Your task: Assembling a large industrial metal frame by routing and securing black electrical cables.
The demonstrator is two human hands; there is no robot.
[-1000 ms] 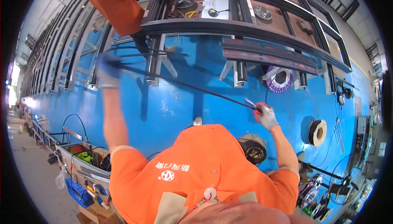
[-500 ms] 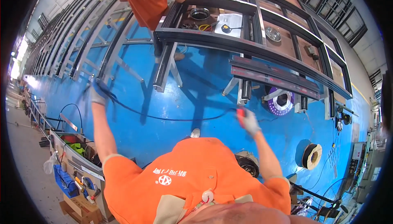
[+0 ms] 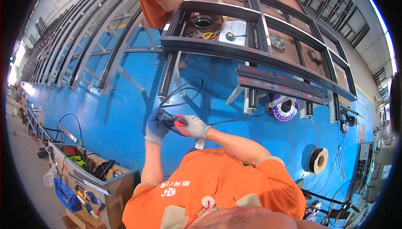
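Observation:
Gloved in grey and dark blue, my left hand (image 3: 155,128) is closed round a long black flexible strip (image 3: 200,87), which loops up in front of it. My right hand (image 3: 196,127), in a grey glove, grips a hand tool with red handles (image 3: 180,125) right against the left hand. Its jaws are hidden, so its kind cannot be made out. Past my right wrist, the strip (image 3: 238,120) trails across the floor toward a purple-rimmed reel (image 3: 284,110) under the workbench.
Ahead stands a large dark metal frame (image 3: 217,50) on trestles, with bundled profiles (image 3: 278,83) at its near side. A co-worker (image 3: 154,3) in orange stands at its far left. Long racks (image 3: 79,49) fill the left. A tool cart (image 3: 121,183) is at lower left, a spool (image 3: 319,160) at right.
My hands were wide apart with the strip stretched between them; now they meet in front of me and the strip loops up. The co-worker has shifted, with both gloved hands now showing.

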